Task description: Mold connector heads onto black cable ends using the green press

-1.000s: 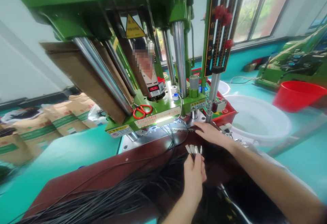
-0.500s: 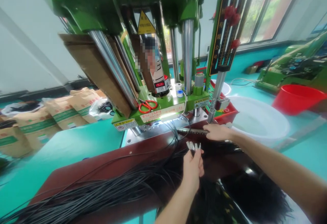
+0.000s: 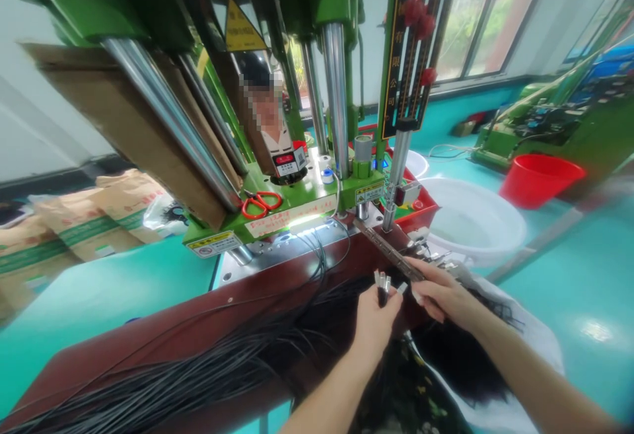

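Observation:
My left hand (image 3: 374, 318) is closed around several cable ends with silver metal connectors (image 3: 381, 280), which stick up above the fingers. Close beside it, my right hand (image 3: 443, 294) grips the near end of a long, narrow dark metal bar (image 3: 389, 249). The bar slants away, its far end near the front of the green press (image 3: 317, 206). One more silver connector (image 3: 402, 288) shows between the two hands; which hand holds it I cannot tell. Under the hands and to the left, a thick bundle of black cables (image 3: 198, 361) lies across the brown tabletop (image 3: 143, 318).
Red-handled scissors (image 3: 261, 204) lie on the press base. A red tray (image 3: 419, 213) and a white tub (image 3: 475, 219) stand to the right, with a red bucket (image 3: 539, 180) beyond. Paper sacks (image 3: 74, 226) line the left. A person (image 3: 265, 107) is behind the press.
My right hand has drawn the metal bar back towards me and turned it to a slant, coming close to my left hand. The left hand still holds the connectors. The view has shifted.

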A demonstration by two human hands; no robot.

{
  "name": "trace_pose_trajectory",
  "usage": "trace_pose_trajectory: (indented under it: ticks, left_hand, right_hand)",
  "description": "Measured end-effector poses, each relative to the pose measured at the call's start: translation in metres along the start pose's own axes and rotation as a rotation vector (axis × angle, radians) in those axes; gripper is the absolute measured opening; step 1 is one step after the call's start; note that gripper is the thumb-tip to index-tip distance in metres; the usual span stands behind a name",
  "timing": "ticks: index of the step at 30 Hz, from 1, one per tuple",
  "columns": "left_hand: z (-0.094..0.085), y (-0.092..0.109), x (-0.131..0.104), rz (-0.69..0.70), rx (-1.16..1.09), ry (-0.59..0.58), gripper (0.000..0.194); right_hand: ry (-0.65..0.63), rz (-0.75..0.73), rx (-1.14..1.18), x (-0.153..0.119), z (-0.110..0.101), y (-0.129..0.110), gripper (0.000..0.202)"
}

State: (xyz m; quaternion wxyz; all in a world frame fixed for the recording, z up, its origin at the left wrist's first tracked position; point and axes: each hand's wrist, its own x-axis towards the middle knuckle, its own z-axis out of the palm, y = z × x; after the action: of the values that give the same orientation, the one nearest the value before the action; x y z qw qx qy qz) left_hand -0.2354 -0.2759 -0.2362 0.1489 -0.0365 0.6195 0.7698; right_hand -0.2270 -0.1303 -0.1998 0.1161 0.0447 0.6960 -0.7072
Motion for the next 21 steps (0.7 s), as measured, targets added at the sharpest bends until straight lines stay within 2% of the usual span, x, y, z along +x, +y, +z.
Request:
trace_pose_trajectory:
  ticks: [3,5,17,21]
  left_hand:
    - [0.003,-0.001,0.002,0.145,0.167,-0.044,0.021]
    - [0.004,0.0,0.003,0.181,0.238,-0.059,0.018]
    - [0.008,0.003,0.003,0.182,0.39,-0.075,0.018]
    - [0.005,0.002,0.002,0.166,0.301,-0.06,0.021]
  right_hand:
    - [0.119,-0.035,0.157,-0.001,0.007,0.02,0.053]
    - [0.143,-0.071,0.194,0.0,0.01,0.028,0.054]
    - [0.207,-0.084,0.116,-0.003,0.014,0.032,0.062]
    - [0.173,-0.075,0.132,-0.002,0.015,0.035,0.065]
